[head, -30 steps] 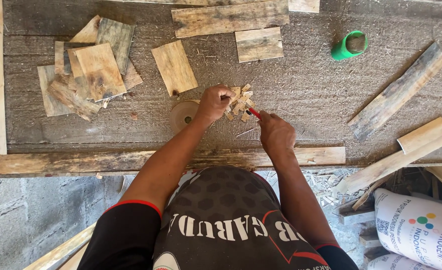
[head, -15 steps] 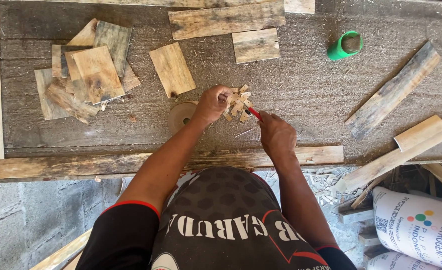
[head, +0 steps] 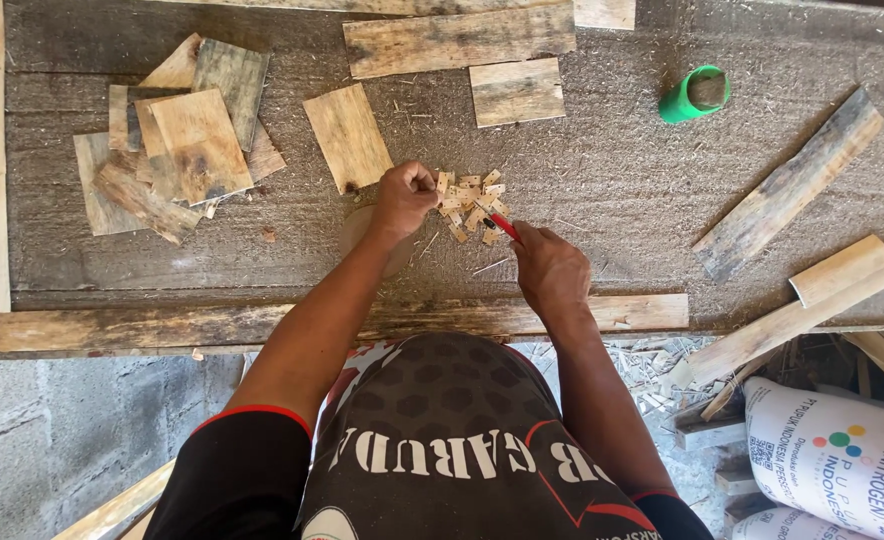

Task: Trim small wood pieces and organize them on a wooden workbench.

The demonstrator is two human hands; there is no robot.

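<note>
Head view, looking down on a rough wooden workbench [head: 662, 250].

- Left hand [head: 405, 196]: fingers curled tight into a near-fist, pinching a small piece at the left edge of the pile of small wood chips [head: 470, 206]; what exactly sits between the fingertips is too small to tell.
- Right hand [head: 550, 268]: fingers closed around a red-handled tool [head: 503, 226], its tip pointing up-left into the chips.
- Pile of small wood chips: pale, cut short, lying on the bench between the two hands, just right of the left hand.
- Flat wood offcut [head: 348, 137]: just above the left hand.
- Stack of thin wood offcuts [head: 177, 140]: far left of the bench, overlapping.
- Long plank [head: 457, 40] and a square offcut [head: 517, 92]: at the top.
- Green tube [head: 693, 95]: upper right, lying on its side.
- Weathered slat [head: 787, 185]: right, set diagonally.
- Printed white sack [head: 842, 455]: lower right, below the bench.
</note>
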